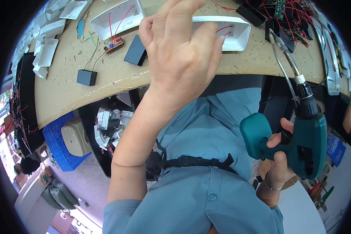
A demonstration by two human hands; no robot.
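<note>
My left hand (179, 54) is over the far middle of the bench, its fingers bent and its thumb and forefinger close together at a white plastic housing (238, 41). Two short red wires (223, 29) run from inside that housing toward these fingertips; whatever is between them is hidden. Low on the right, my right hand (279, 156) grips the handle of a teal soldering gun (310, 140), whose metal tip and thin feed tube point up at the bench's right side. A black box (135, 50) lies just left of my left wrist.
Another white housing (119, 19) has red wires to a small circuit board (114, 45), cabled to a black box (86, 77). White shells (47, 52) pile up far left. Tangled red wires and boards (288, 23) crowd the far right. Under the bench are a bin of parts (105, 128) and a blue basket (62, 152).
</note>
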